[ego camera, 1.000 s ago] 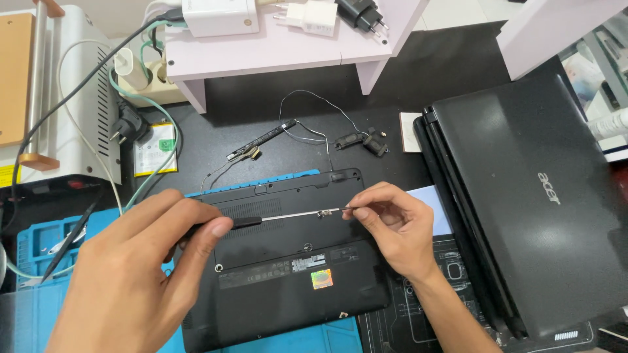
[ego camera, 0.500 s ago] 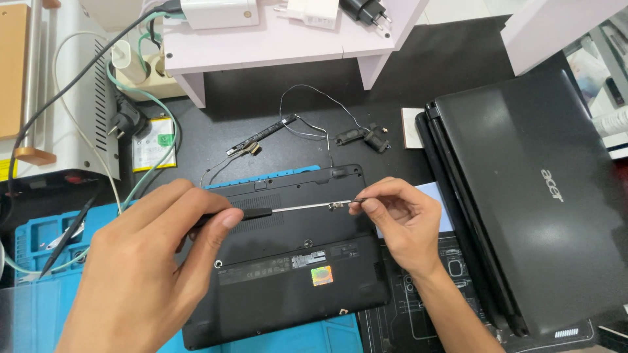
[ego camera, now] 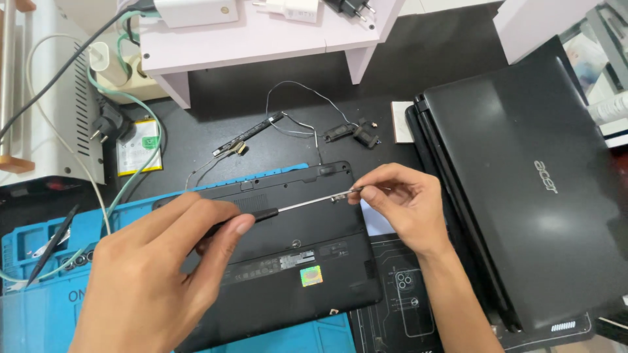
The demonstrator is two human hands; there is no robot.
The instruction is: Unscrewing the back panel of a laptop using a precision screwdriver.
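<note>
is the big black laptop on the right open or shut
Shut. The black laptop lies flat with its glossy lid down and the lid's outer face up; no screen or keyboard shows.

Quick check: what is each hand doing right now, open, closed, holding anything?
Left hand: closed around the screwdriver handle.
Right hand: fingertips pinched at the screwdriver's tip, over the black laptop base; whether it grips a screw cannot be told.

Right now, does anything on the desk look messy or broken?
Nothing looks broken. Loose laptop parts on thin wires lie scattered on the black desk behind the laptop bottom cover. The left hand holds a screwdriver; the right hand pinches its tip.
</note>
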